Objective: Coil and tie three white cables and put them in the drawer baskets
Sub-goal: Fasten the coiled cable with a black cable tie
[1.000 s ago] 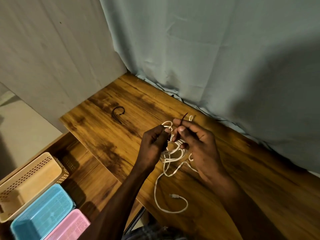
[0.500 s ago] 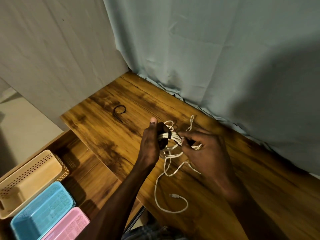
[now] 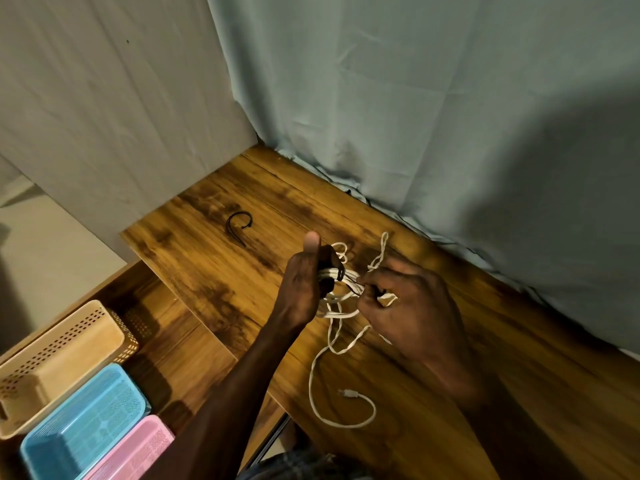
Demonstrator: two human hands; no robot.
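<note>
My left hand [image 3: 306, 289] grips a coiled bundle of white cable [image 3: 334, 274] above the wooden desk [image 3: 214, 271], thumb pointing up. A black tie [image 3: 341, 274] wraps round the bundle. My right hand [image 3: 408, 306] pinches the loose end of that tie and pulls it to the right. Another white cable [image 3: 332, 393] trails loose from under my hands down to the desk's front, its plug [image 3: 349, 393] lying flat. In the open drawer at lower left stand a beige basket [image 3: 62, 358], a blue basket [image 3: 86, 424] and a pink basket [image 3: 138, 452].
A spare black tie [image 3: 239, 225] lies curled on the desk's far left part. A grey-blue curtain [image 3: 415, 116] hangs along the desk's back edge. A pale wall panel [image 3: 104, 116] stands to the left.
The black tie went from sticking up between my fingers to wrapping round the bundle. My left thumb rose, and my right hand moved right, pulling the tie's end.
</note>
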